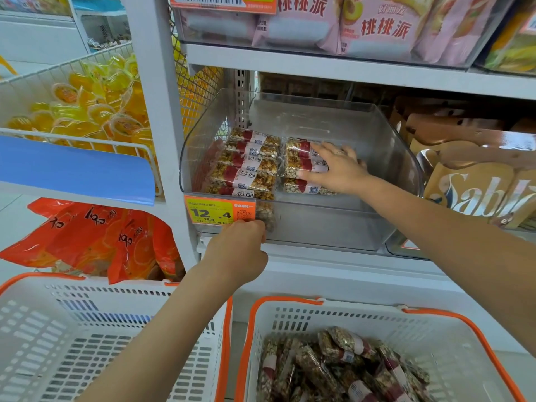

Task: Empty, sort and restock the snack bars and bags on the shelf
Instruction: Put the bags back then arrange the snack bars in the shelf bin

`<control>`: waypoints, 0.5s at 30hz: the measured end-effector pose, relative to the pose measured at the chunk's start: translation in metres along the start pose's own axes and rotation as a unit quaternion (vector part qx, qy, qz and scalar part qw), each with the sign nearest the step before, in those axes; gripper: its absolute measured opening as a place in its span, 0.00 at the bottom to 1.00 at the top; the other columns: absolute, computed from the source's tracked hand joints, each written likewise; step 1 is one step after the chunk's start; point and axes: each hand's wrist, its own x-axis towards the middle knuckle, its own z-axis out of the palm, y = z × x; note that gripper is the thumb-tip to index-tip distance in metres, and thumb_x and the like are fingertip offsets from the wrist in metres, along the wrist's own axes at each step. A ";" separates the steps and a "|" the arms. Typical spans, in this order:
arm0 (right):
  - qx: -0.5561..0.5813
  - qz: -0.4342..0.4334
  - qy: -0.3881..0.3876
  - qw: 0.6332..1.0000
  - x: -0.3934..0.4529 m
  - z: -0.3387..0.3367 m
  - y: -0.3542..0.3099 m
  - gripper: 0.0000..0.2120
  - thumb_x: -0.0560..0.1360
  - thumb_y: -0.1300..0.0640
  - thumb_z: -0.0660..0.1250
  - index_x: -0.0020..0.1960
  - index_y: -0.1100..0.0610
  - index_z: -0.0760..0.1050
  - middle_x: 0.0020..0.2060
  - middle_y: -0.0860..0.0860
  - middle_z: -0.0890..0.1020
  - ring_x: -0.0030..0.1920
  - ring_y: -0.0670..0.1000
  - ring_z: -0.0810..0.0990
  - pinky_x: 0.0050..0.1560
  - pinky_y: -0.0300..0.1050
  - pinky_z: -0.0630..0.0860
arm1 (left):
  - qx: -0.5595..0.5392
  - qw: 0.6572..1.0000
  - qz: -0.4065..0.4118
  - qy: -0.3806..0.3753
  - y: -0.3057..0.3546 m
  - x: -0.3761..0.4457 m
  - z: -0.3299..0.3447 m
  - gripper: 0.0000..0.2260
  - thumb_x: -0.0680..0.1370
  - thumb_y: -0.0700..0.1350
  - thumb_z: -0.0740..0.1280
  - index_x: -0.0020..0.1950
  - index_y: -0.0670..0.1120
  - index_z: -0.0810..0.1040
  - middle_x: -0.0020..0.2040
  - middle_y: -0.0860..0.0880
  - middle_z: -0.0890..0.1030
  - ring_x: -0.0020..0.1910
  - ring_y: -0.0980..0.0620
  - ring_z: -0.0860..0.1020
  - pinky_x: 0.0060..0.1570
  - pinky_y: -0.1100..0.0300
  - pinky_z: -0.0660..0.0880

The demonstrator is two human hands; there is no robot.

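steadying the clear bin (377,158) by its front edge, left hand (240,250) curled there, right hand (336,166) lies flat, squaring snack bars (246,163) into rows.

White metal shelving upright (153,91), white shelf boards (348,72), perforated back panel (242,97), white wire rack (87,58) at left, pale floor (11,210) lower left, even bright lighting

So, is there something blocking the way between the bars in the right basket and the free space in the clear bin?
Nothing visible blocks it. The snack bars lie loose in the open right basket, and the clear bin is open on top, its right part bare. Only the right hand reaches in, resting on the second row.
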 end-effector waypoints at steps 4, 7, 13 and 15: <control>0.097 0.004 0.033 0.995 0.008 0.000 0.001 0.31 0.77 0.31 0.43 0.75 0.43 0.60 0.75 0.48 0.62 0.75 0.56 0.57 0.73 0.59 0.53 | -0.003 1.000 0.002 0.000 0.001 0.000 0.000 0.12 0.75 0.40 0.64 0.59 0.46 0.74 0.56 0.46 0.77 0.57 0.45 0.73 0.52 0.51 0.74; 0.175 0.016 0.068 0.982 0.018 -0.006 0.008 0.17 0.83 0.55 0.55 0.70 0.51 0.70 0.68 0.55 0.72 0.66 0.55 0.71 0.65 0.48 0.69 | -0.003 1.000 0.005 0.003 0.000 0.000 0.000 0.11 0.75 0.40 0.64 0.58 0.45 0.74 0.56 0.46 0.77 0.56 0.45 0.73 0.52 0.51 0.75; 0.261 0.102 0.104 0.954 0.030 -0.002 0.013 0.13 0.80 0.60 0.61 0.64 0.56 0.72 0.63 0.58 0.73 0.62 0.58 0.74 0.59 0.46 0.73 | -0.010 1.000 0.004 0.017 0.001 0.003 0.000 0.10 0.76 0.40 0.63 0.58 0.45 0.74 0.54 0.47 0.78 0.54 0.47 0.74 0.47 0.56 0.73; 0.309 0.118 0.104 0.938 0.031 -0.001 0.014 0.12 0.80 0.59 0.61 0.63 0.55 0.72 0.61 0.57 0.75 0.59 0.57 0.77 0.54 0.45 0.75 | -0.018 1.000 0.005 0.021 0.000 0.005 0.001 0.10 0.76 0.40 0.63 0.57 0.45 0.75 0.55 0.47 0.78 0.55 0.47 0.74 0.50 0.55 0.75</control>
